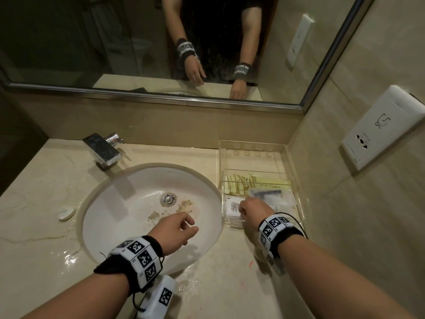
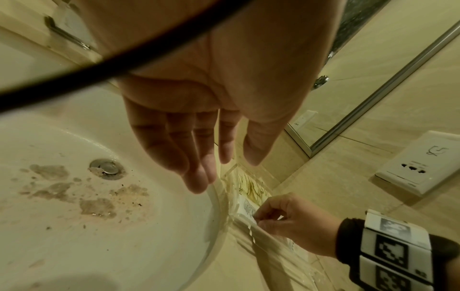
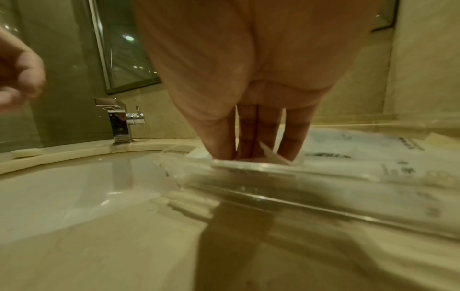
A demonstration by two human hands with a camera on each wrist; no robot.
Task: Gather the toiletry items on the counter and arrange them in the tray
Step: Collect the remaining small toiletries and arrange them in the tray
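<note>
**White sachet going into the clear tray**

White paper is what the right hand (image 1: 253, 209) has hold of: a small printed sachet (image 1: 232, 207), pinched at its near edge between thumb and curled fingers (image 2: 267, 211). The left wrist view shows the pinch plainly; the right wrist view shows the fingertips dipping just behind the tray's front wall. The sachet lies in the near left corner of the clear acrylic tray (image 1: 297, 204), flat or nearly so, beside a yellow-striped packet (image 1: 241, 184) and a packet holding something dark (image 1: 266, 194), which fill the same compartment further back.

The step in hand looks like placing or straightening this sachet among the others. The next move would call for letting go without dragging the paper back out, then lifting the fingers clear over the low front wall.

From the wrist back, the right forearm reaches forward and slightly inward over the marble counter (image 1: 46, 203), palm down, knuckles raised above the tray rim.

Well apart from the tray, the left hand (image 1: 177, 229) hovers over the white basin (image 1: 119, 203), fingers loosely extended and relaxed, holding nothing. A small round white item (image 1: 66, 213) sits on the counter left of the basin; whether it belongs in the tray cannot be told.
</note>
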